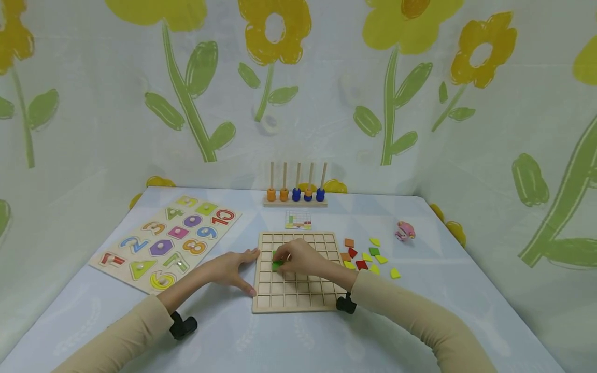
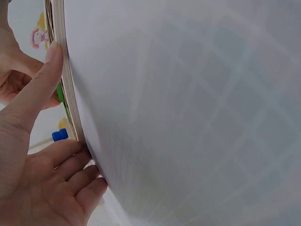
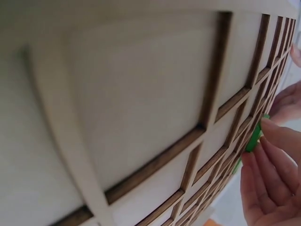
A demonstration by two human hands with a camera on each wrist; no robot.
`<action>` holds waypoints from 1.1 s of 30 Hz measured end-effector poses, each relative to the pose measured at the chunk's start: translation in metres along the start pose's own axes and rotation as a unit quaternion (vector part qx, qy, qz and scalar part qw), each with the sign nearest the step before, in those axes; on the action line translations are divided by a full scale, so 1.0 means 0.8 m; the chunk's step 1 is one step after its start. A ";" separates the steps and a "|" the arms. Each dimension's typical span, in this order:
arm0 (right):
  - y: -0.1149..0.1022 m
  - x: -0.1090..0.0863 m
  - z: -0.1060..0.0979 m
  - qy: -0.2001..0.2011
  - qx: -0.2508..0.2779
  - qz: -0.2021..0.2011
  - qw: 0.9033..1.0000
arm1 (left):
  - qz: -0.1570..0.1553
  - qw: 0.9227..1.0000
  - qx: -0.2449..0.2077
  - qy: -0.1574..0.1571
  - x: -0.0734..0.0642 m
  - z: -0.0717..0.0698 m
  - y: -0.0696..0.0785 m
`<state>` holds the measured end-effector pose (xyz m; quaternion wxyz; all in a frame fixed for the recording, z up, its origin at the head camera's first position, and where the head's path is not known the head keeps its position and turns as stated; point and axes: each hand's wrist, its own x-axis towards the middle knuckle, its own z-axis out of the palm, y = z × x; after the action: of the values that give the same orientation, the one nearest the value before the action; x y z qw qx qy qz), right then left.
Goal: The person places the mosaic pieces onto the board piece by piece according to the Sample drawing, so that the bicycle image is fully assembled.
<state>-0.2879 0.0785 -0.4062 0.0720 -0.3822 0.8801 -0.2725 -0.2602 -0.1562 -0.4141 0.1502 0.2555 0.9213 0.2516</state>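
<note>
A wooden grid board [image 1: 298, 301] lies flat on the table in front of the person. The right hand [image 1: 302, 258] is over its left part, pinching a green square tile [image 3: 254, 138] between thumb and fingers, close against the grid. Another green piece [image 3: 236, 166] shows just beyond that tile in the right wrist view, mostly hidden by the fingers in the head view. At the board's left edge rests the left hand [image 1: 227, 268], thumb and fingers spread and relaxed; in the left wrist view its thumb and fingertips touch the board's side [image 2: 71, 101].
Right of the board lie loose orange, red, yellow and green tiles [image 1: 361, 264]. Behind it are a small pattern card [image 1: 298, 220] and a peg stand with orange and blue beads [image 1: 296, 203]. A number puzzle board [image 1: 165, 243] lies left, a pink toy [image 1: 405, 230] right.
</note>
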 end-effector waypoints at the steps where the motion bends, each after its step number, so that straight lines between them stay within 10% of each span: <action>1: -0.001 0.000 0.000 0.001 -0.002 0.003 1.000 | 0.000 1.000 0.001 0.000 0.000 0.000 0.000; 33: -0.013 -0.002 0.000 0.016 -0.045 0.013 0.999 | 0.003 1.000 0.003 -0.003 0.000 0.000 0.000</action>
<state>-0.2801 0.0739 -0.4005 0.0444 -0.3693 0.8974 -0.2375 -0.2600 -0.1561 -0.4140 0.1511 0.2590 0.9211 0.2481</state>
